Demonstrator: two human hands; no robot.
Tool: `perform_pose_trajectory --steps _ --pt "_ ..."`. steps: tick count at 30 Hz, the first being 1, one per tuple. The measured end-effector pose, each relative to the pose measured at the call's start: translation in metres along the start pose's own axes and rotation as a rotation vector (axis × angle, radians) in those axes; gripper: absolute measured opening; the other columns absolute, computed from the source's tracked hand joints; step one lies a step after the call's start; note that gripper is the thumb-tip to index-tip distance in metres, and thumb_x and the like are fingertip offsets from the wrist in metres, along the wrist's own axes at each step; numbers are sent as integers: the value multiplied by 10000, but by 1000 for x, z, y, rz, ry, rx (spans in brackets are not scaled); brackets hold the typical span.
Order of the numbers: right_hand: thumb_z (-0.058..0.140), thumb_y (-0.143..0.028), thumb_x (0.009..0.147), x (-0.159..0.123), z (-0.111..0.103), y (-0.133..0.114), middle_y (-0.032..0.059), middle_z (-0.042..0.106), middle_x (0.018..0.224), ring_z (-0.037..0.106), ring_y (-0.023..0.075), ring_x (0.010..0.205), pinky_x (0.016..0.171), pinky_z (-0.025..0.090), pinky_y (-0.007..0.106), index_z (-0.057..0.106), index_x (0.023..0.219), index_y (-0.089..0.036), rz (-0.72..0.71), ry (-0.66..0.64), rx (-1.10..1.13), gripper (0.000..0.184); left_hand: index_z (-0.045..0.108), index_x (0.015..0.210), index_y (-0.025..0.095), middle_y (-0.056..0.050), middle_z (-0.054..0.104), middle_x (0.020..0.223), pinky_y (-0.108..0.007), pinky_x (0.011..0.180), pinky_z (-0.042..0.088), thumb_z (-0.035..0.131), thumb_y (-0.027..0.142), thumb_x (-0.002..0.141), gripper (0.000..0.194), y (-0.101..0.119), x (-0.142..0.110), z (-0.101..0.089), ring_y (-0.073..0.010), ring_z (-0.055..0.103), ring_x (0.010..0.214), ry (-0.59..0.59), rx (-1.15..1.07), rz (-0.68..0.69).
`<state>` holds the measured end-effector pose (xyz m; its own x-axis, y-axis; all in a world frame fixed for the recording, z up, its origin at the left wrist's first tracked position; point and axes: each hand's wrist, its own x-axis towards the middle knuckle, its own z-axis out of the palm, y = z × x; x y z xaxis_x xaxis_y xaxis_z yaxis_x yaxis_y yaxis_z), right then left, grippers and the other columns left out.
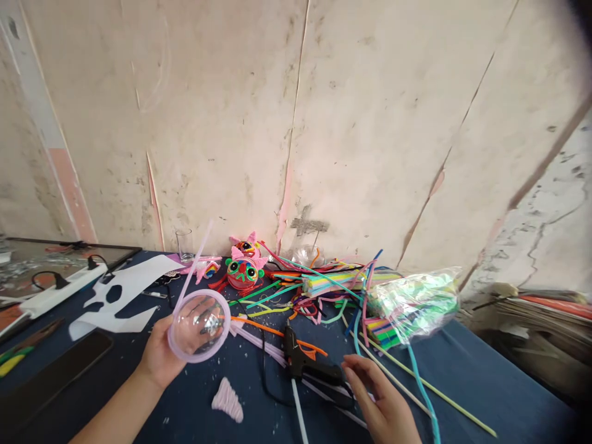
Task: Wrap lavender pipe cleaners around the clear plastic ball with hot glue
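Observation:
My left hand (160,354) is closed on a clear plastic half-ball (198,325). A lilac pipe cleaner (227,317) runs round its rim, with one loose end sticking up to the upper right. My fingers show through the plastic from behind. My right hand (382,401) has its fingers loosely bent and apart, beside the handle of a black glue gun (300,364); whether the fingertips touch it I cannot tell. From the back of the gun a white glue stick (300,412) juts toward me. Between my hands lies a small wound lilac triangle (227,399).
Pipe cleaners (333,283) in many colours are heaped at the back, beside a clear plastic bag (416,302) of more. Decorated animal faces (243,271) lean near the wall. At left are cut white paper (124,293), a power strip (65,290), a dark phone-like slab (55,376) and a glass (185,245).

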<state>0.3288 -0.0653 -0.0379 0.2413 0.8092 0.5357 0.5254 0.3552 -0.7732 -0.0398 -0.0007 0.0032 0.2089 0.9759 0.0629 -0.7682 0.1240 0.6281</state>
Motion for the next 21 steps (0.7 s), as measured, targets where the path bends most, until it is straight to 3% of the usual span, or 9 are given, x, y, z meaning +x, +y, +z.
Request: perform_pose_trajectory --steps 4,8,10,13,17,21 --pt "546 -413 852 29 14 -56 68 709 753 687 206 712 616 563 255 667 820 -225 -126 -213 88 226 578 1280 302 -94 648 1264 -625 972 457 571 387 739 547 3 12 19 -417 514 1252 -45 14 -32" --pt "535 -323 857 59 61 -94 22 676 730 628 159 663 616 527 244 631 817 -210 -168 -380 206 154 552 1303 303 -96 642 1275 -597 927 497 559 363 756 551 0 29 23 -387 571 1196 -59 17 -14" --pt "529 -293 857 67 87 -95 18 666 734 614 151 661 609 513 242 619 823 -199 -176 -390 260 135 559 1301 291 -98 666 1235 -577 940 494 552 382 761 548 -4 34 17 -375 585 1181 -44 -24 -15" --pt "485 -243 876 66 111 -79 24 638 726 592 149 653 615 499 250 598 823 -195 -271 -262 221 134 581 1281 306 -80 672 1231 -547 949 496 550 378 767 520 -11 34 4 -361 613 1146 -55 -64 -39" --pt "452 -147 867 55 116 -56 37 639 759 602 158 680 620 495 249 586 837 -208 -443 -262 135 150 566 1294 331 -71 660 1256 -562 984 466 564 390 757 541 -15 30 -3 -373 571 1204 -100 -82 -69" --pt "469 -145 872 51 115 -50 35 639 766 614 156 689 631 505 242 559 833 -218 -425 -228 126 123 543 1318 328 -68 653 1267 -567 1011 446 573 367 748 572 -17 28 -1 -374 544 1236 -122 -75 -77"
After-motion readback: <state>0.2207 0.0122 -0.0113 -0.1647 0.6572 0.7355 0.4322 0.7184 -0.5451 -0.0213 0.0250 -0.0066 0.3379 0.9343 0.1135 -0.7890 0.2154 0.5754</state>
